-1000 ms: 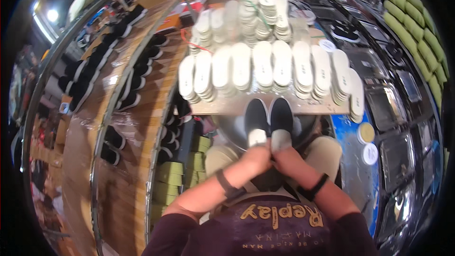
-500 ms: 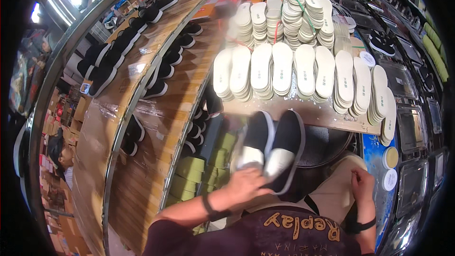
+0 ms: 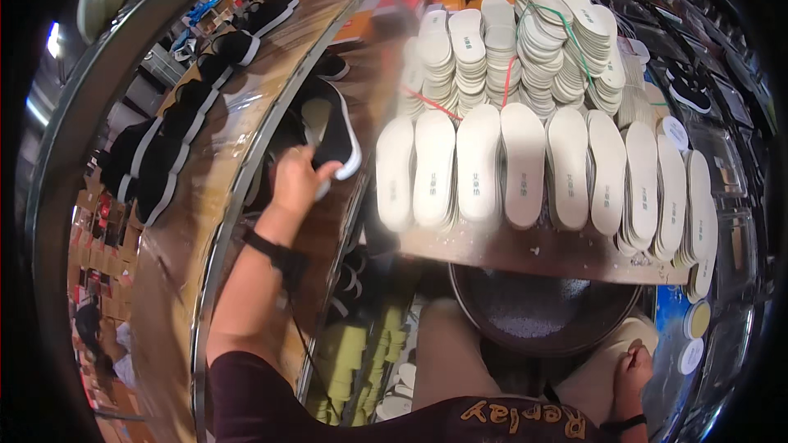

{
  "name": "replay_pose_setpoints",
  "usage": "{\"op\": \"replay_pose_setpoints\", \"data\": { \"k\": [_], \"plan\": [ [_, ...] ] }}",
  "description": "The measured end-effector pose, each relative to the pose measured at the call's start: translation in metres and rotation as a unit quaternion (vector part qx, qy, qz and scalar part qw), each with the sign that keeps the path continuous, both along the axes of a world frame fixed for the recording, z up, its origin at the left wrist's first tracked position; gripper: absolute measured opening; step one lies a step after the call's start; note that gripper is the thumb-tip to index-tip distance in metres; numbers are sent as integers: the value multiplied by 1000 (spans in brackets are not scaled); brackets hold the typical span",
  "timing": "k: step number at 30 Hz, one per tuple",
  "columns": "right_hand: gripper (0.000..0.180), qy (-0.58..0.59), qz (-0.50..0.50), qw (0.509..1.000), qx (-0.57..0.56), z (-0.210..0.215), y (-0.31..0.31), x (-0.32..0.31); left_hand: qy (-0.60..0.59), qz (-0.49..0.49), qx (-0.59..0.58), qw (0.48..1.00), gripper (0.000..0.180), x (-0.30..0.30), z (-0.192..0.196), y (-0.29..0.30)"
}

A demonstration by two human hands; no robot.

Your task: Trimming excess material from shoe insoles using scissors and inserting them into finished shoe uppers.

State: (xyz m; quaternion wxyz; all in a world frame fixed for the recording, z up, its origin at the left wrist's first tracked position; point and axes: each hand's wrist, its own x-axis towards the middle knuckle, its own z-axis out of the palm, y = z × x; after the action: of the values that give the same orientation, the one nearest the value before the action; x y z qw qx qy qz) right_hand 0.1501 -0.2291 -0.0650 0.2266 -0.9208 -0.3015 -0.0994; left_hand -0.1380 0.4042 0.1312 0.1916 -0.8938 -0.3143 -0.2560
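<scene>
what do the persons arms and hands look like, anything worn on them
Both hands are bare, with no gloves. The left hand has a dark band round its wrist; the forearm is bare up to a short dark maroon sleeve. The right hand, at the lower edge, also has a thin dark wristband. No cables show.

Insoles [image 3: 525, 168] on board [image 3: 525, 250], bowl [image 3: 542, 316] beneath, shoe [image 3: 332, 135] on conveyor [image 3: 197, 221] left.

round yellow and white labels [image 3: 694, 320], perhaps lids, lower right
</scene>
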Motion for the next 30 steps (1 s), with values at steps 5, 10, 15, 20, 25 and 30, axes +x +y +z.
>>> {"op": "replay_pose_setpoints", "data": {
  "k": [5, 10, 15, 20, 25, 30],
  "plan": [
    [10, 0, -4, 1000, -16, -16, 12, 9, -21, 224, -9, 974, 55, -40, -24, 182],
    [9, 28, -29, 997, -61, -2, 18, 8, -16, 279, 4, 960, 53, -1, -31, 189],
    [9, 33, -6, 998, -60, 4, 14, 10, -7, 359, 29, 933, 51, 18, -34, 173],
    [10, 42, -13, 999, -32, 11, 11, 5, -137, -44, -58, 988, 15, 70, -37, 36],
    [9, -16, 9, 1000, 8, 5, 7, 1, -187, -288, -261, 902, 7, 82, 53, -160],
    [3, 2, 14, 1000, 25, 10, -2, -5, -347, -611, -615, 359, 12, 15, 142, -307]
  ]
}}
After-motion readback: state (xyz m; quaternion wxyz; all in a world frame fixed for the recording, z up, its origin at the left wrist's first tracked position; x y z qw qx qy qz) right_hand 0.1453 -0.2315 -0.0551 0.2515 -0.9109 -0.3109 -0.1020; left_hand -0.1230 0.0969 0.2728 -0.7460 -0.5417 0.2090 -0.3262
